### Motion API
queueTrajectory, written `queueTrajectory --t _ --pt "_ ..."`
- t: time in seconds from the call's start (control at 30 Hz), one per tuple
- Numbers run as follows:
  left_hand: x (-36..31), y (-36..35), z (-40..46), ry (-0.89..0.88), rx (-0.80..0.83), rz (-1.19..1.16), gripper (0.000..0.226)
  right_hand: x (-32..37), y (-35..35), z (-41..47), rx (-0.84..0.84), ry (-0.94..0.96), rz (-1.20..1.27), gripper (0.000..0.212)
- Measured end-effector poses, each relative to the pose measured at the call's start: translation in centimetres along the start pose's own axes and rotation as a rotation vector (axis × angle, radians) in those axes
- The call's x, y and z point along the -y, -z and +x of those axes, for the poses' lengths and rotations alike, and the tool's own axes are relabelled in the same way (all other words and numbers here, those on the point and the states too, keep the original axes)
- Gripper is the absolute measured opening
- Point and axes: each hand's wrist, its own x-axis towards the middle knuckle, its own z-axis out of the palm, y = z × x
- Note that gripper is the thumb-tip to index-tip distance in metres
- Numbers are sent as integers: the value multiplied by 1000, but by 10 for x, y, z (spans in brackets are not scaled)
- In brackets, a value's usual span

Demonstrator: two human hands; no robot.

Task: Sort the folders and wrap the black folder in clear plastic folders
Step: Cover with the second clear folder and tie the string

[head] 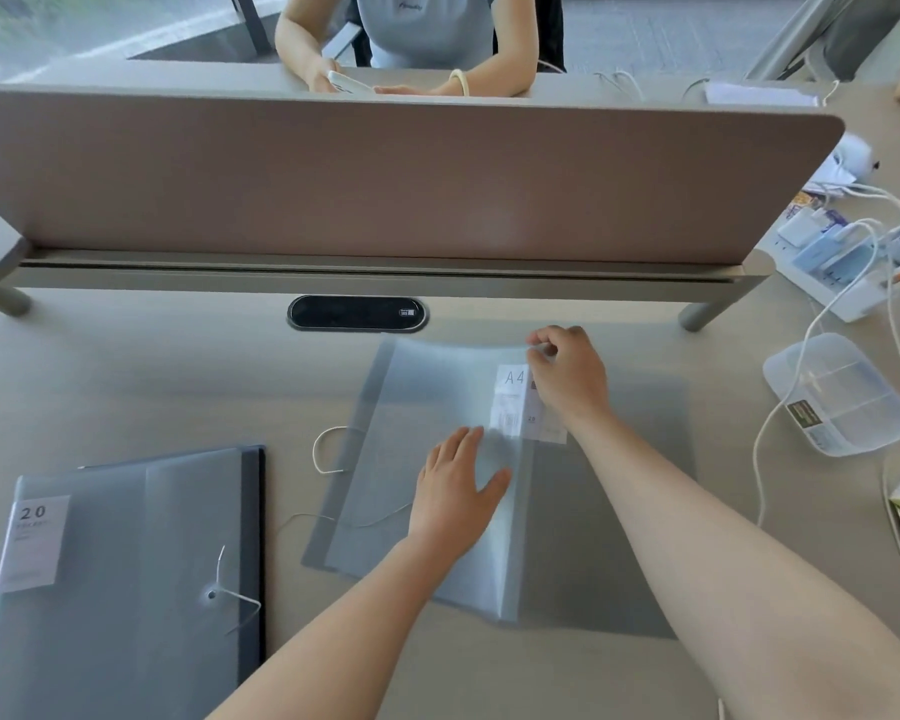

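A clear plastic folder point(385, 439) lies open on the desk in front of me, its A4 label point(510, 402) showing near the spine. My left hand point(458, 491) presses flat on its translucent sheets, fingers spread. My right hand point(567, 376) pinches the far top corner of a clear sheet and lifts it slightly. At the near left lies the black folder point(126, 579), seen through a clear cover with a "20" label and a string-and-button tie. A white elastic string point(328, 452) trails from the open folder's left edge.
A tall brown divider panel point(385, 179) walls off the far side, where another person sits with a phone. A black oval cable port point(357, 313) sits below it. At the right are a clear plastic box point(842, 397), a power strip point(832, 272) and white cables.
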Motion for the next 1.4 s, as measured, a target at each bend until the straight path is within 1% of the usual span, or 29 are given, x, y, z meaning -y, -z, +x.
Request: queueTrajectory --t 0.1,0.17,0.33,0.5,0.57,0.6,0.7,0.73,0.8,0.87,0.93,1.03,1.07,1.13,1.17,1.23,1.27,1.33,1.4 --pt "-10 7 -9 17 -24 -65 75 18 6 -14 -60 37 136 17" --pt "-17 14 -17 16 -51 -101 79 32 11 -26 -77 62 213 18" --pt "-31 31 -36 -1 -116 -153 87 64 20 -58 -68 102 395 20" --pt "-37 47 -59 -13 -188 -169 88 95 25 -94 -57 189 521 23" --pt "-39 53 -67 -17 -237 -162 78 106 25 -108 -50 221 562 23" --pt "-40 56 -71 -25 -267 -151 68 111 25 -115 -47 240 582 21" --pt "-42 68 -85 -47 -366 -168 19 128 25 -134 -33 288 642 14" --pt "-41 72 -88 -43 -390 -207 10 133 25 -139 -33 305 656 12" --pt "-38 81 -94 -47 -434 -302 16 142 26 -146 -53 338 655 9" --pt "-34 94 -99 -68 -458 -410 22 146 24 -151 -60 350 662 12" --pt "-32 109 -105 -85 -443 -511 27 144 20 -154 -74 338 695 19" --pt "-30 135 -112 -103 -397 -638 33 132 13 -159 -189 281 672 27" --pt "-30 144 -114 -122 -376 -659 29 127 11 -159 -225 234 660 29" --pt "-29 160 -116 -161 -336 -695 14 116 5 -156 -260 122 636 39" --pt "-28 168 -118 -178 -326 -716 12 111 2 -154 -258 76 617 45" --pt "-24 182 -120 -211 -323 -745 20 106 -2 -154 -223 -7 590 56" --pt "-21 189 -120 -222 -321 -776 17 104 -3 -155 -194 -47 597 59" --pt "-13 200 -121 -224 -316 -879 7 99 -5 -159 -129 -113 649 58" --pt "-4 208 -120 -182 -315 -981 11 95 -7 -163 -75 -133 686 47"
